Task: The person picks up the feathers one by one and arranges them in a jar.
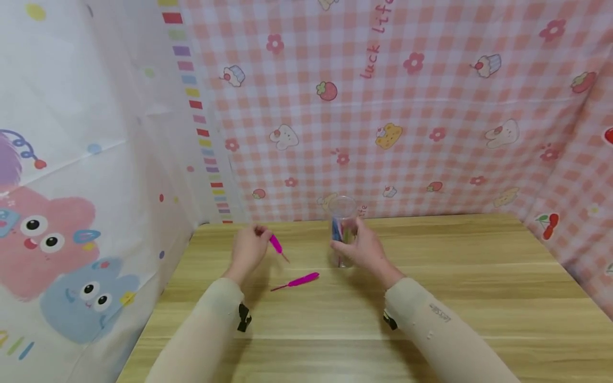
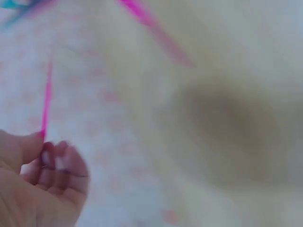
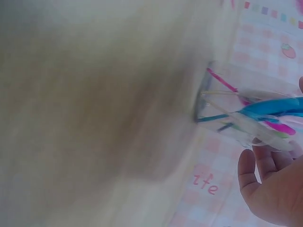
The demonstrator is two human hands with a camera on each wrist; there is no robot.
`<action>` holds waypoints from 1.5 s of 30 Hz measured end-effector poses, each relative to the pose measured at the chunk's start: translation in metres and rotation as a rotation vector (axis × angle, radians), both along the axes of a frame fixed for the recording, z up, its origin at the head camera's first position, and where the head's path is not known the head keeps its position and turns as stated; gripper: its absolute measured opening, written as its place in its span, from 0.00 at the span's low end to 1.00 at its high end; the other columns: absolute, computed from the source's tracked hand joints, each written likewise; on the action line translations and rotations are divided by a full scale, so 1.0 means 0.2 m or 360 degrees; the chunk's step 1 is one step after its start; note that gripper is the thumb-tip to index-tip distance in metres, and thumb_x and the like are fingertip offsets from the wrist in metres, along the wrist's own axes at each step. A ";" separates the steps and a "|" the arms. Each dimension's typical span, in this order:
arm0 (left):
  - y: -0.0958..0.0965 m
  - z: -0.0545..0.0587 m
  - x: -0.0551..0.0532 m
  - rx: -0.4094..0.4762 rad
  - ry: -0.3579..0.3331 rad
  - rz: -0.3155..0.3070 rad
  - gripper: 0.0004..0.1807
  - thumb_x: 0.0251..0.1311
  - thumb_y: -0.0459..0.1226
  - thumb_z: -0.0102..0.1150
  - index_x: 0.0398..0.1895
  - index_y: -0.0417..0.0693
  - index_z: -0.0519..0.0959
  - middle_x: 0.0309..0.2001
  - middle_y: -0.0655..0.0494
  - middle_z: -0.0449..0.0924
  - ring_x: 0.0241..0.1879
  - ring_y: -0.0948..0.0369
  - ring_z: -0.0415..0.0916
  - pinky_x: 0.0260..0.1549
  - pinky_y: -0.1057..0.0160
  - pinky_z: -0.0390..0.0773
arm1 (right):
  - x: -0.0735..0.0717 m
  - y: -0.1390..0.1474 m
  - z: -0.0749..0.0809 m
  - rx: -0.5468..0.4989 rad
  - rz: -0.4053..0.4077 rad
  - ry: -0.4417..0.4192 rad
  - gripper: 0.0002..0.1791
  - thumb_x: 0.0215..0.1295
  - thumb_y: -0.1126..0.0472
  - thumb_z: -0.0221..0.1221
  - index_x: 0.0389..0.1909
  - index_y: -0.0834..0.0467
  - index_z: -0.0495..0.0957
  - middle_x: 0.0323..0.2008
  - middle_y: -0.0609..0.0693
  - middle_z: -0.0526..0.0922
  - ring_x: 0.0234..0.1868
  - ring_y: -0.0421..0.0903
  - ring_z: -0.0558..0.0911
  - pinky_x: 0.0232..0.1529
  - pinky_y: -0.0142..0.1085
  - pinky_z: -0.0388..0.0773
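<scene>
My left hand pinches the broad end of a magenta stick between thumb and fingertips. Its thin stem slants down toward the table; the left wrist view shows this held stick edge-on. A second magenta stick, with a leaf-shaped end and thin stem, lies on the wood in front. With its fingers round the side, my right hand holds a clear cup upright. Several similar sticks stand inside, among them a blue stick, with white, pink and green ones beside it.
The wood-grain table stretches under both hands. A pink checked cloth hangs along its back edge, and a white printed cloth hangs at the left. Another checked cloth hangs at the right.
</scene>
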State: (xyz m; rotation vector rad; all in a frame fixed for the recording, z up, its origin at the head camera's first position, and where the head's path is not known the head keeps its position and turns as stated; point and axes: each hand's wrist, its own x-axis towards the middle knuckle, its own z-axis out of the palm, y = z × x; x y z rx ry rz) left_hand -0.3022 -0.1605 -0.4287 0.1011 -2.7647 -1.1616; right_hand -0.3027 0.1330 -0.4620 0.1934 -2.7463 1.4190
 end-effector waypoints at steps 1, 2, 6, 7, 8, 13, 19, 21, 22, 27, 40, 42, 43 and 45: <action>0.05 0.06 0.00 0.0059 0.0111 -0.0022 0.12 0.79 0.42 0.59 0.51 0.43 0.84 0.46 0.45 0.87 0.40 0.54 0.82 0.36 0.60 0.82 | 0.00 0.00 -0.01 -0.0002 -0.0006 -0.0012 0.36 0.67 0.46 0.73 0.70 0.52 0.69 0.66 0.60 0.81 0.65 0.59 0.80 0.65 0.59 0.81; 0.09 0.13 0.00 0.0115 0.0221 -0.0050 0.12 0.79 0.42 0.60 0.50 0.43 0.84 0.45 0.45 0.87 0.39 0.54 0.82 0.34 0.61 0.81 | 0.00 0.00 -0.01 -0.0008 -0.0013 -0.0027 0.37 0.67 0.47 0.73 0.71 0.52 0.68 0.66 0.59 0.81 0.65 0.59 0.81 0.65 0.58 0.80; 0.28 0.39 0.02 0.0316 0.0660 -0.0191 0.10 0.76 0.42 0.64 0.44 0.44 0.85 0.39 0.47 0.88 0.35 0.55 0.81 0.30 0.66 0.78 | 0.00 0.00 -0.04 -0.0025 -0.0040 -0.0087 0.39 0.66 0.46 0.73 0.73 0.50 0.67 0.66 0.57 0.80 0.63 0.58 0.82 0.66 0.57 0.80; 0.32 0.43 0.02 0.0357 0.0764 -0.0231 0.09 0.75 0.41 0.65 0.43 0.43 0.86 0.37 0.47 0.87 0.34 0.55 0.81 0.30 0.67 0.77 | 0.00 0.00 -0.04 -0.0028 -0.0039 -0.0088 0.39 0.66 0.46 0.73 0.73 0.51 0.67 0.65 0.57 0.81 0.62 0.57 0.82 0.65 0.56 0.81; 0.37 0.48 0.03 0.0395 0.0854 -0.0270 0.09 0.74 0.41 0.66 0.42 0.43 0.86 0.37 0.47 0.87 0.33 0.55 0.81 0.29 0.67 0.77 | 0.00 0.00 -0.05 -0.0027 -0.0040 -0.0085 0.39 0.66 0.46 0.73 0.72 0.51 0.68 0.64 0.57 0.81 0.61 0.57 0.82 0.63 0.55 0.81; 0.55 0.59 0.05 0.0373 0.1129 -0.0423 0.09 0.74 0.40 0.67 0.42 0.41 0.87 0.40 0.47 0.87 0.33 0.53 0.81 0.32 0.68 0.78 | 0.00 0.00 -0.04 0.0006 -0.0048 -0.0034 0.37 0.65 0.47 0.74 0.70 0.53 0.69 0.61 0.57 0.83 0.56 0.55 0.83 0.56 0.52 0.81; 0.65 0.56 0.01 0.0297 0.1229 -0.0338 0.10 0.73 0.40 0.67 0.41 0.42 0.87 0.42 0.48 0.88 0.33 0.54 0.82 0.33 0.66 0.80 | 0.00 -0.02 -0.04 -0.0014 -0.0035 -0.0048 0.37 0.66 0.48 0.73 0.71 0.54 0.69 0.64 0.58 0.82 0.60 0.57 0.83 0.63 0.54 0.80; 0.66 0.54 -0.01 0.0307 0.1242 -0.0293 0.10 0.72 0.40 0.67 0.40 0.41 0.87 0.42 0.48 0.88 0.33 0.53 0.83 0.33 0.65 0.80 | 0.00 -0.02 -0.04 -0.0036 -0.0040 -0.0057 0.37 0.66 0.48 0.73 0.70 0.54 0.69 0.64 0.57 0.82 0.61 0.57 0.82 0.64 0.55 0.80; 0.66 0.53 -0.01 0.0303 0.1233 -0.0277 0.10 0.72 0.40 0.68 0.41 0.41 0.87 0.42 0.47 0.89 0.33 0.53 0.83 0.33 0.63 0.81 | 0.00 -0.02 -0.04 -0.0044 -0.0041 -0.0058 0.37 0.66 0.48 0.74 0.70 0.54 0.69 0.64 0.57 0.82 0.61 0.57 0.82 0.64 0.55 0.80; 0.66 0.43 -0.05 0.0054 0.1010 -0.0270 0.09 0.74 0.43 0.66 0.43 0.47 0.88 0.45 0.52 0.88 0.39 0.55 0.86 0.38 0.58 0.86 | 0.00 0.00 -0.04 -0.0030 -0.0046 -0.0044 0.39 0.66 0.47 0.73 0.72 0.54 0.68 0.67 0.60 0.81 0.65 0.59 0.81 0.67 0.57 0.78; 0.61 0.38 -0.06 0.0032 0.1104 0.0005 0.12 0.79 0.43 0.57 0.46 0.46 0.84 0.40 0.50 0.88 0.34 0.54 0.85 0.33 0.53 0.83 | -0.01 0.00 -0.05 0.0007 -0.0058 -0.0052 0.37 0.65 0.47 0.74 0.69 0.53 0.69 0.63 0.58 0.82 0.57 0.57 0.83 0.59 0.53 0.82; 0.60 0.41 -0.07 0.0077 0.1219 0.0133 0.12 0.80 0.44 0.56 0.46 0.45 0.83 0.38 0.49 0.87 0.32 0.53 0.85 0.30 0.50 0.81 | -0.01 0.00 -0.05 0.0020 -0.0058 -0.0056 0.37 0.65 0.46 0.73 0.69 0.53 0.69 0.63 0.58 0.82 0.58 0.57 0.83 0.59 0.53 0.82; 0.60 0.41 -0.07 0.0072 0.1249 0.0160 0.12 0.80 0.44 0.56 0.46 0.44 0.83 0.38 0.48 0.87 0.32 0.52 0.85 0.30 0.50 0.81 | -0.01 0.00 -0.05 0.0021 -0.0053 -0.0057 0.37 0.65 0.46 0.73 0.69 0.53 0.69 0.63 0.59 0.82 0.58 0.57 0.83 0.60 0.54 0.83; 0.60 0.41 -0.07 0.0007 0.1231 0.0133 0.12 0.80 0.44 0.56 0.46 0.45 0.83 0.40 0.49 0.87 0.34 0.53 0.85 0.31 0.51 0.82 | -0.01 -0.01 -0.05 0.0014 -0.0059 -0.0062 0.38 0.65 0.46 0.73 0.70 0.53 0.69 0.64 0.59 0.81 0.60 0.58 0.83 0.62 0.55 0.82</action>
